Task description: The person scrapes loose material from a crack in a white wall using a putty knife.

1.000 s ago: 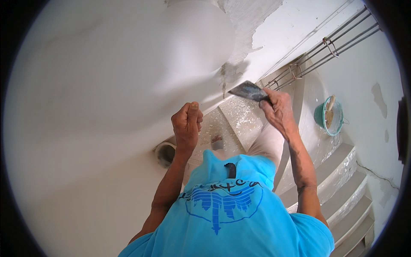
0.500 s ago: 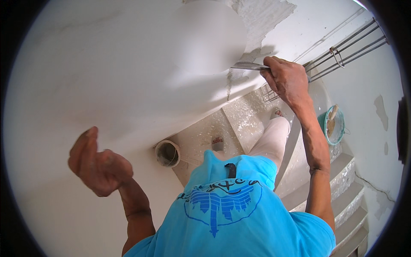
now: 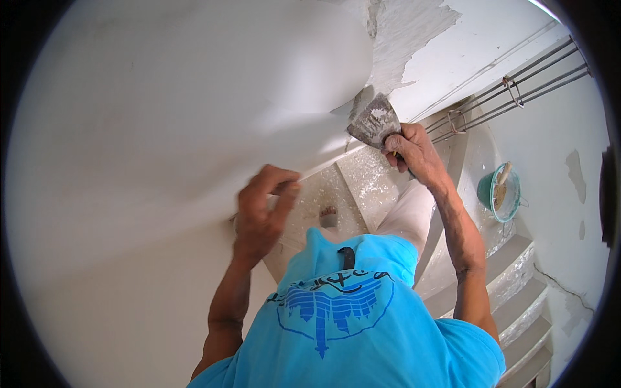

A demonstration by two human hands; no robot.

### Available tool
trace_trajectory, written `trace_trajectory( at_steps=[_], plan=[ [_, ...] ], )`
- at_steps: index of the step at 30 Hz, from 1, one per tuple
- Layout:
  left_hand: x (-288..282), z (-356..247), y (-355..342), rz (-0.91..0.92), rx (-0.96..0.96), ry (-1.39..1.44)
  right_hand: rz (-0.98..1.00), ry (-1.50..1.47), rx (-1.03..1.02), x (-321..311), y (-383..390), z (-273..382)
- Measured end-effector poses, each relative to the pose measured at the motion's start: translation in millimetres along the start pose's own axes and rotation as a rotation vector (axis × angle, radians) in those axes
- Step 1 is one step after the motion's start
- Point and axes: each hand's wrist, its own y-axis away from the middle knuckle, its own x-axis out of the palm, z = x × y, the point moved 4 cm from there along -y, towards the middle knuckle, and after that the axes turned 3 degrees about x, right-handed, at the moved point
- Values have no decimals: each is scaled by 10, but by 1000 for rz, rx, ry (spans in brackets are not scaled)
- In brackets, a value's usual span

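A wide-bladed putty knife (image 3: 375, 121) is gripped in my right hand (image 3: 419, 155), its handle partly hidden by the fingers. Grey and white residue covers the blade, which points up and left, just below a rough peeled patch (image 3: 414, 42) on the white wall (image 3: 162, 116). Beside the patch lies a smooth, rounded white area (image 3: 323, 58). My left hand (image 3: 262, 210) is raised in front of the wall, left of the knife. Its fingers are bent, the thumb stands apart from them, and nothing shows in its grasp.
Steps (image 3: 511, 291) descend at the right. A teal bucket (image 3: 490, 191) containing a wooden-handled tool stands beside them. Bare metal rods (image 3: 517, 90) run along the upper right. White flakes litter the floor (image 3: 362, 178) around my feet. A crack (image 3: 563, 284) marks the right wall.
The putty knife has come down from the wall and turned so its flat blade face shows. My left hand has swung right and up, now covering the grey bucket on the floor.
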Motion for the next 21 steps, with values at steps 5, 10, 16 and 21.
trace_trajectory(
  at_steps=[5,10,16,21],
  plan=[
    [737,303,72,71,-325,561,73,-107,58,250,52,-154],
    [1156,393,-54,3,-390,906,148,-100,100,288,135,-223],
    [1412,567,-162,-41,-427,1090,157,158,57,110,157,-202],
    [1489,611,-202,-99,-410,1224,255,171,185,-188,351,-76]
  ],
)
